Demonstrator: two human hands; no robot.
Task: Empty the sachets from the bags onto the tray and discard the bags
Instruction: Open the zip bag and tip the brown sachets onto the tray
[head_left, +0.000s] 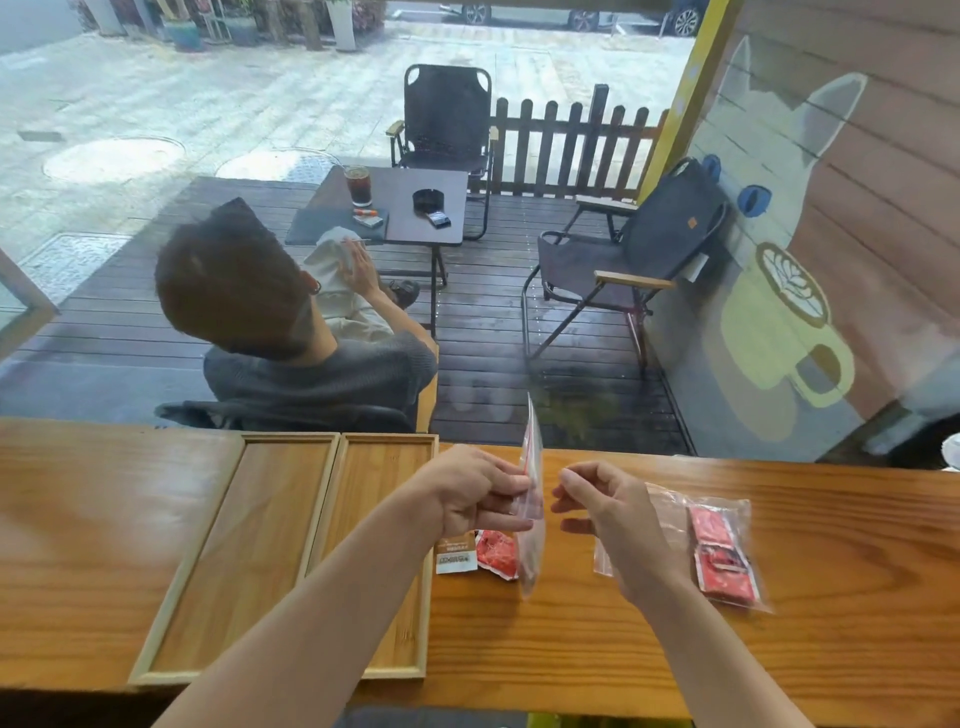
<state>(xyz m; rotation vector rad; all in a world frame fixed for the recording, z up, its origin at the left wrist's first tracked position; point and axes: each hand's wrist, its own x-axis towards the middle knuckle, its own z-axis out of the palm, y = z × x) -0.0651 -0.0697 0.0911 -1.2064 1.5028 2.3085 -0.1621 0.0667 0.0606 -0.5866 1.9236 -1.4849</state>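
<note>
Clear bag (532, 499) pinched upright in our left hand (470, 493); right hand (605, 506) half-curled, holding nothing. Two sachets (480, 553) lie on the tabletop beside the bare tray (387, 467). Filled bag (722, 551) waits toward the right edge; none discarded, we judge.

Wooden counter (779, 597) faces a window; outside is a dark deck (483, 332) with a picket fence (571, 145). Seated person (291, 332) with back to the glass, beside a small dark table (415, 208) carrying an iced drink (358, 185) and black ashtray (428, 200). Two empty folding chairs (447, 114) (623, 254); cat-with-cup mural (779, 270) on the right wall.
</note>
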